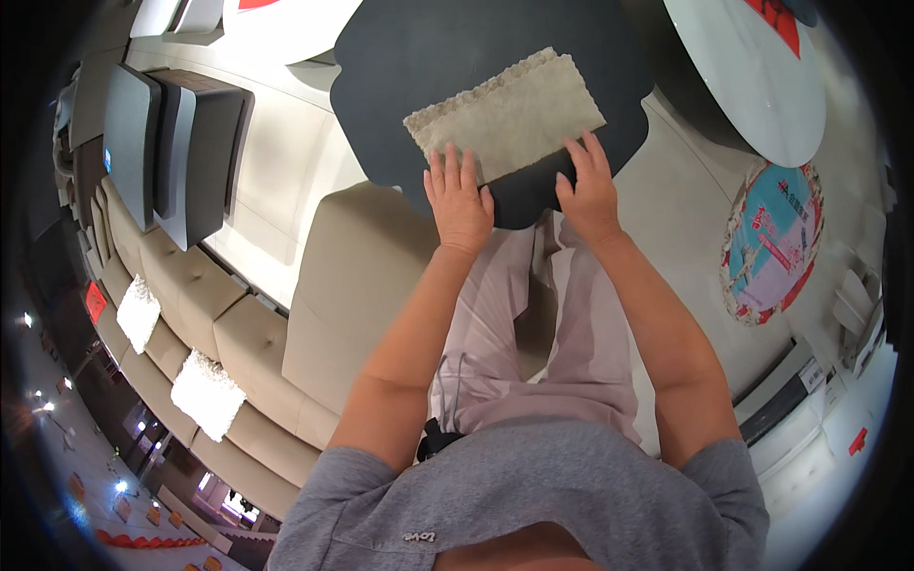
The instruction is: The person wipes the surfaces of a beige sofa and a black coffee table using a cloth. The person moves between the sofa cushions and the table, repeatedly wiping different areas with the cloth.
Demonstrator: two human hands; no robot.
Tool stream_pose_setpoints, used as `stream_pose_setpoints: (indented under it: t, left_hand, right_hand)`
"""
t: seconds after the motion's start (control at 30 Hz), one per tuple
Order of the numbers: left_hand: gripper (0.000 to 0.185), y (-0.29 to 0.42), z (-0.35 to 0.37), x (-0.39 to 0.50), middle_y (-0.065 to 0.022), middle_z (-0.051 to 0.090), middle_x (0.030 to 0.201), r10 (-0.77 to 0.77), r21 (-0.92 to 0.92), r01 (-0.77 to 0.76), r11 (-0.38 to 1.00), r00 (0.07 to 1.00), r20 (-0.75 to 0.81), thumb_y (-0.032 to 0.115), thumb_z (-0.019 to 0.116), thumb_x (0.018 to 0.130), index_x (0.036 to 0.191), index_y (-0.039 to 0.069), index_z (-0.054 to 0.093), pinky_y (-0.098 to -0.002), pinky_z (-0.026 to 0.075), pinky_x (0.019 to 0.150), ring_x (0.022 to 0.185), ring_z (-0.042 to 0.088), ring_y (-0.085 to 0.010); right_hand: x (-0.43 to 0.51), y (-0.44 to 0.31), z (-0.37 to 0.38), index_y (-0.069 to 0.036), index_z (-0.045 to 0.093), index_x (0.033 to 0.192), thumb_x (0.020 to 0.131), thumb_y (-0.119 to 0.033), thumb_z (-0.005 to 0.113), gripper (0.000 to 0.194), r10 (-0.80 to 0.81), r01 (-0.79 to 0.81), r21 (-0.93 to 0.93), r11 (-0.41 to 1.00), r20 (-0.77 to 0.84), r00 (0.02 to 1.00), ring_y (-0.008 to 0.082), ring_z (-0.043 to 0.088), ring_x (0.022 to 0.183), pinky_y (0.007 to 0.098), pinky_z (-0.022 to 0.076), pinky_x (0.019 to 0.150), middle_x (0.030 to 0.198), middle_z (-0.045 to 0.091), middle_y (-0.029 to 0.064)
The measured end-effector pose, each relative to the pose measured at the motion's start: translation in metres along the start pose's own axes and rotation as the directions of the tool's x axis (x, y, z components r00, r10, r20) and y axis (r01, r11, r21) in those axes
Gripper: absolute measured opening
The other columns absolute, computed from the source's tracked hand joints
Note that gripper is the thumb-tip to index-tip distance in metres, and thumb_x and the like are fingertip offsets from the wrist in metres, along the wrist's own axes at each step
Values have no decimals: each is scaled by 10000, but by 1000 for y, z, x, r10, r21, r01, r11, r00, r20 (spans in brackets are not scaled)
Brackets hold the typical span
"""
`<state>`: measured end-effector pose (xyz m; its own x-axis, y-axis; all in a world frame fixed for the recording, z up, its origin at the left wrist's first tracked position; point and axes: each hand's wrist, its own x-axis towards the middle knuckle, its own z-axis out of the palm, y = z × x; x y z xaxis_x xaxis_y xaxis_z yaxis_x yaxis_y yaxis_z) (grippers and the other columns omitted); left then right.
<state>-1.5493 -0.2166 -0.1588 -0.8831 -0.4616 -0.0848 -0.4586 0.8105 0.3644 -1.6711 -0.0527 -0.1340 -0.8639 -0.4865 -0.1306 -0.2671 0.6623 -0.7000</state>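
Observation:
A folded beige cloth (525, 114) with scalloped edges lies on a dark grey table (400, 50) with a wavy rim. Its layers show along the far edge. My left hand (457, 200) rests on the near left corner, fingers spread over the fabric. At the near right corner, the fingertips of my right hand (589, 189) touch the cloth's near edge, and the thumb is apart from it. Neither hand is closed around the fabric.
A beige sofa (250, 342) with white fluffy cushions (207, 392) runs along the left. Dark grey furniture (193, 150) stands beyond it. A glossy white tabletop (757, 86) is at the upper right, above an oval sign (771, 243) bearing writing.

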Motion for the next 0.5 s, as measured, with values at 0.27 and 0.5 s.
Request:
stream_pose_setpoints:
  t: [0.27, 0.5]
  left_hand:
    - [623, -17, 51, 14, -190, 239, 1553, 120, 274, -95, 957, 990, -75, 309, 510, 926, 1475, 79, 328, -546, 125, 1155, 1444, 170, -398]
    - [588, -41, 57, 3, -181, 288, 1536, 252, 252, -201, 946, 949, -188, 314, 501, 944, 1462, 77, 358, -539, 166, 1149, 1429, 232, -373]
  right_hand:
    - [43, 43, 54, -126, 423, 1432, 922, -353, 571, 577, -302, 251, -461, 851, -38, 953, 366, 230, 1424, 500, 170, 1166, 1516, 307, 190]
    - [12, 45, 90, -143, 356, 1476, 954, -390, 499, 595, -289, 121, -594, 796, -197, 937, 358, 198, 1438, 494, 129, 1177, 1543, 261, 174]
